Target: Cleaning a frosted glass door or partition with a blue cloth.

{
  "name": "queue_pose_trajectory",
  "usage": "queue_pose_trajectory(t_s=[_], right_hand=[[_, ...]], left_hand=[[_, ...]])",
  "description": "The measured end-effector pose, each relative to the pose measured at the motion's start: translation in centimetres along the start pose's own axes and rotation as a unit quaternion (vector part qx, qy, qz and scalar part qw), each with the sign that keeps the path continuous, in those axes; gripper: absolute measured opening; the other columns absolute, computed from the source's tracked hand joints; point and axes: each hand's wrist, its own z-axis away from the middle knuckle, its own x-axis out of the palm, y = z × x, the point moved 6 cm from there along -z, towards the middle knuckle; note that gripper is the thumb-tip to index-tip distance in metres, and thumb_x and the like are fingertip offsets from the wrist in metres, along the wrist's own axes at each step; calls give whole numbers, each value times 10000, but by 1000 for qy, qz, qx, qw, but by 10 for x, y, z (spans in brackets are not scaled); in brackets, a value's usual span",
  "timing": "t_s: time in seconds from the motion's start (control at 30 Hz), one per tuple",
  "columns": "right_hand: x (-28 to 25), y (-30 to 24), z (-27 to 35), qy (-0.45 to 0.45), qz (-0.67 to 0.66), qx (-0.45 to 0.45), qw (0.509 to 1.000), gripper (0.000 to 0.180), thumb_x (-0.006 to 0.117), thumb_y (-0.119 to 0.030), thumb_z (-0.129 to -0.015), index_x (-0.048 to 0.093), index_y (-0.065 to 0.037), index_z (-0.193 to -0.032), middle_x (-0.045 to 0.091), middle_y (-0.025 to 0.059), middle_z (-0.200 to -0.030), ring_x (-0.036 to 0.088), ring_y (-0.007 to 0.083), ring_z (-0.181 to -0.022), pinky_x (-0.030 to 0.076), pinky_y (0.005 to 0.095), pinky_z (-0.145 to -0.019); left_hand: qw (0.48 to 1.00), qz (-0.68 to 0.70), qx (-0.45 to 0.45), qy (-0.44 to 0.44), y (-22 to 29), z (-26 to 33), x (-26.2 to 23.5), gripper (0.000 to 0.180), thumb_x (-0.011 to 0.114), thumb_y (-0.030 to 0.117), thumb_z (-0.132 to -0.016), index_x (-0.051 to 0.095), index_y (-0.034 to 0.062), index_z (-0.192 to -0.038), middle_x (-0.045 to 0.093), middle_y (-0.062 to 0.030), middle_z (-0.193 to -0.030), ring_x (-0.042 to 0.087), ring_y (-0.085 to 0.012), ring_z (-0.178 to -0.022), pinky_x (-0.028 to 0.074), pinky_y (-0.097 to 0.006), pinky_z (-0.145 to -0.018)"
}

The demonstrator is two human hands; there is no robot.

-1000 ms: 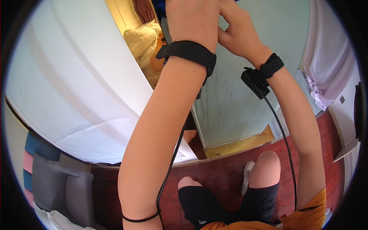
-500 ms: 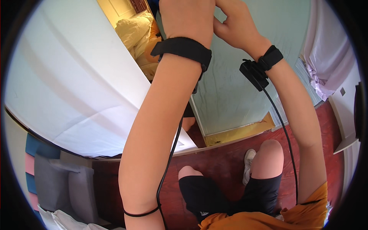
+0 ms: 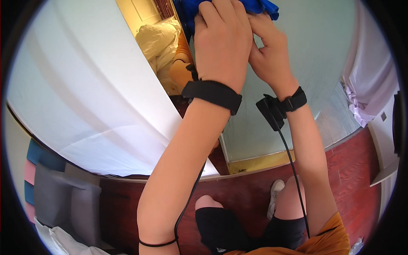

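Observation:
A bunched blue cloth (image 3: 270, 8) is at the top edge of the view, against a pale green frosted panel (image 3: 297, 55). My left hand (image 3: 223, 42) lies over it with the fingers bent and pressed onto the fabric. Beside it, my right hand (image 3: 272, 51) has its fingertips on the cloth's lower edge, and its thumb is close to my left hand. The cloth hides some fingertips. Both wrists carry a black strap, and a small black device (image 3: 272, 112) with a cable hangs at the right one.
White sheer fabric (image 3: 85, 93) covers the left side. Between it and the panel, a narrow strip (image 3: 159, 46) shows rumpled pale fabric and an orange sleeve. A lilac curtain (image 3: 367, 63) hangs at right. A grey chair (image 3: 63, 204) stands lower left on the dark red floor (image 3: 238, 187).
Both hands appear lower in the view, and more of the blue cloth is visible. My right forearm has shifted left.

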Motion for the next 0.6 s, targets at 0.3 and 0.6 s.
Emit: queue_pose_trajectory(t_s=[0.3,0.6], right_hand=[[-10,-4,15,15,-1,60,998,376,686,58,-852,690,-27,-1219,727,143,-1170,668,338,-1043,505,396,-992],[-19,-21,49,38,-26,47,998,458,607,126,-768,722,-67,-1166,721,105,-1173,625,350,-1114,485,414,-977]], left_hand=[[994,91,-47,36,2,5,-16,207,652,54,-819,584,18,-1012,591,-129,-1026,626,-304,-952,563,-334,-718],[999,-21,1,36,30,35,-20,253,695,43,-777,544,58,-979,492,-78,-967,563,-229,-847,541,-278,-496]])
